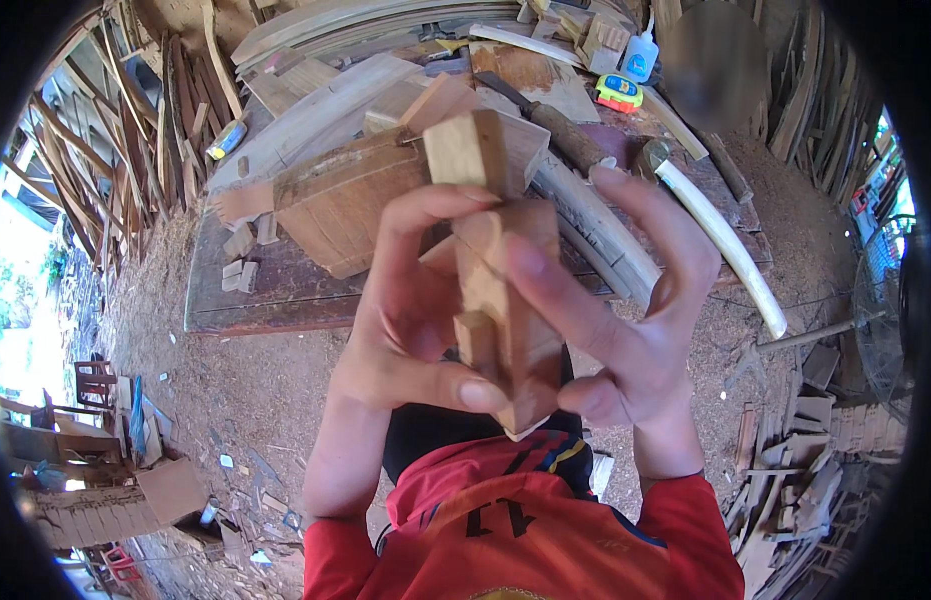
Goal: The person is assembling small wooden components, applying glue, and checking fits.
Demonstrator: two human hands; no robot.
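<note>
In front of my chest I hold a brown wooden block (pixel 534 300) upright between my hands. A small wooden peg (pixel 474 338) stands out from its lower left side, and a paler squared piece (pixel 461 155) shows at its top; whether that piece is joined to it I cannot tell. My left hand (pixel 390 320) curls round the left side, thumb low on the block and a finger over its upper part. My right hand (pixel 640 325) grips the right side, a fingertip on the face and the thumb near the bottom, one finger raised away.
Beyond my hands stands a low worktable (pixel 285 305) with a large wooden block (pixel 335 205), a wood-handled chisel (pixel 570 135), a yellow-green tape measure (pixel 618 93) and a glue bottle (pixel 640 55). Scrap wood (pixel 800 500) lies at right, and a fan (pixel 882 310) stands there.
</note>
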